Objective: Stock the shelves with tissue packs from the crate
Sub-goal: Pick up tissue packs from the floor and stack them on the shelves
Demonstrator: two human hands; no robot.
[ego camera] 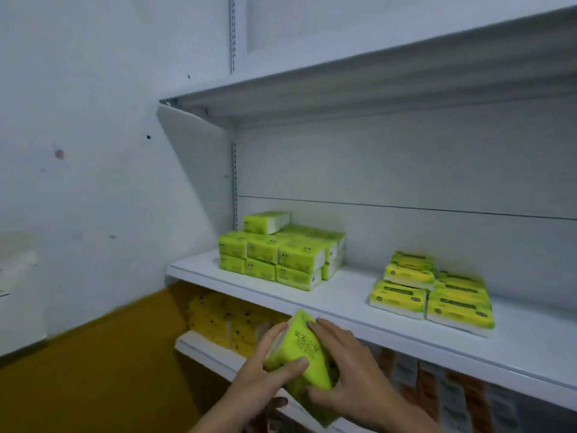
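We hold the green tissue packs (307, 354) just below the middle shelf's (359, 304) front edge, left hand (268, 367) gripping their left end, thumb across the front, right hand (346, 373) curled over top and right side. This two-sided grip likely keeps the bundle together for placement by the green stack (281, 254) at that shelf's left end.

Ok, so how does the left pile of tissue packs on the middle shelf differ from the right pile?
The left pile is lime green with small dark eye-like marks; the right pile is yellower, with dark bands. The left pile's packs are chunky blocks, with one pack alone on top; the right pile's packs look thinner and lie flat. Both rest on the same white shelf, apart from each other.
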